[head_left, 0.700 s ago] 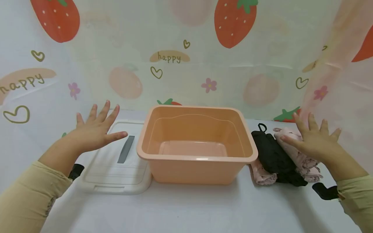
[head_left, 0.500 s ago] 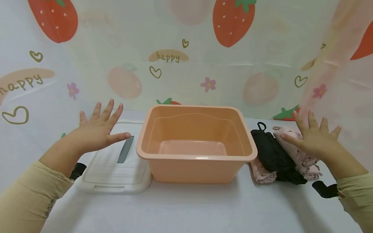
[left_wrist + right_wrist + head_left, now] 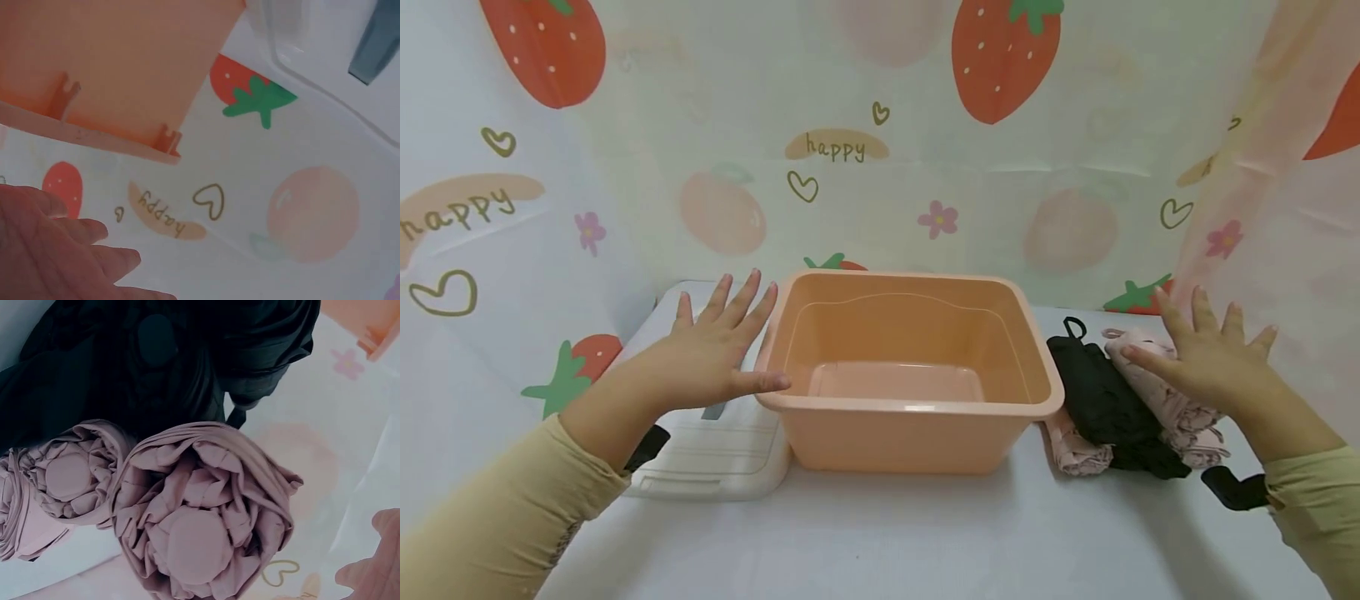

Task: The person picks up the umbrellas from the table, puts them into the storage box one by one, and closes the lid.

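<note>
A peach plastic storage bin (image 3: 895, 437) stands upright in the middle, its inside bare. My left hand (image 3: 703, 362), fingers spread and nothing held, hovers over the white lid (image 3: 715, 467); its thumb and fingertips overlap the bin's left rim in the head view. To the right of the bin lie folded umbrellas, a black umbrella (image 3: 1101, 387) and a pink umbrella (image 3: 1146, 350) among them. My right hand (image 3: 1213, 362) is spread beside them, holding nothing. The right wrist view shows the round end of a pink umbrella (image 3: 197, 544) up close, with fingertips (image 3: 359, 575) at the lower right.
The lid lies flat left of the bin, its grey handle (image 3: 378, 44) partly covered by the hand in the head view. A strawberry-print cloth (image 3: 865, 208) hangs behind, over the back of the white table (image 3: 887, 542). Black straps (image 3: 1234, 490) circle the wrists.
My left hand has moved right, from over the lid to the bin's left rim, hiding more of the lid. The right hand, umbrellas and bin stay where they were.
</note>
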`<state>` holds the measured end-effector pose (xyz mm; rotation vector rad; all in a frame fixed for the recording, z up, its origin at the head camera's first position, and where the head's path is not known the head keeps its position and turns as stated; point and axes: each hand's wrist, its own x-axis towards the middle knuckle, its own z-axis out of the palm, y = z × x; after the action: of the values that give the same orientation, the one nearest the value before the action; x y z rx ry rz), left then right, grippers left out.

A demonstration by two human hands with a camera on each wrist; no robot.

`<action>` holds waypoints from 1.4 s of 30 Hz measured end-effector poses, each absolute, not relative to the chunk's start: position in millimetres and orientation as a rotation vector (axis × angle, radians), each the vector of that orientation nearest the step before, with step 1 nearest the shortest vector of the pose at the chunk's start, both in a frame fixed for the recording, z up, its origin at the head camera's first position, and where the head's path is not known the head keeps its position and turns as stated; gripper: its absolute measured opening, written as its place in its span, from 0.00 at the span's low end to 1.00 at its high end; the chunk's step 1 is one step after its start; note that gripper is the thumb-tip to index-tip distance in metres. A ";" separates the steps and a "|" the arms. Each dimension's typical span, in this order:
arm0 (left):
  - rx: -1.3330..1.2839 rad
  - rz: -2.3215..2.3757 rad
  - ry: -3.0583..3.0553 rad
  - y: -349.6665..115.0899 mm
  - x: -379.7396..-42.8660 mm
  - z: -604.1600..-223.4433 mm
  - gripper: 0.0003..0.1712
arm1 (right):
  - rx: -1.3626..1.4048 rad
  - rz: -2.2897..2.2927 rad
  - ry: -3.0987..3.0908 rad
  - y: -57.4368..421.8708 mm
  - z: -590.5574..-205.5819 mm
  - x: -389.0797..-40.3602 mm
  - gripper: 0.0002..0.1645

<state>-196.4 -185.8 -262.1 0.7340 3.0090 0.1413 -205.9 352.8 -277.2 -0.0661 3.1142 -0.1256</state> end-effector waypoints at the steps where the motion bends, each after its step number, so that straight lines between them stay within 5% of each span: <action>1: 0.741 0.146 3.009 -183.4 -195.5 -263.2 0.61 | -0.068 -0.126 3.115 352.2 -277.1 -205.8 0.57; 42: 0.745 0.055 2.973 -154.9 -189.6 -282.2 0.68 | -0.063 -0.134 3.128 356.1 -276.4 -202.0 0.55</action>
<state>-189.6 -154.9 -282.2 0.7448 2.9732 0.0551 -202.0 356.1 -276.4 -0.0627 3.1285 -0.1338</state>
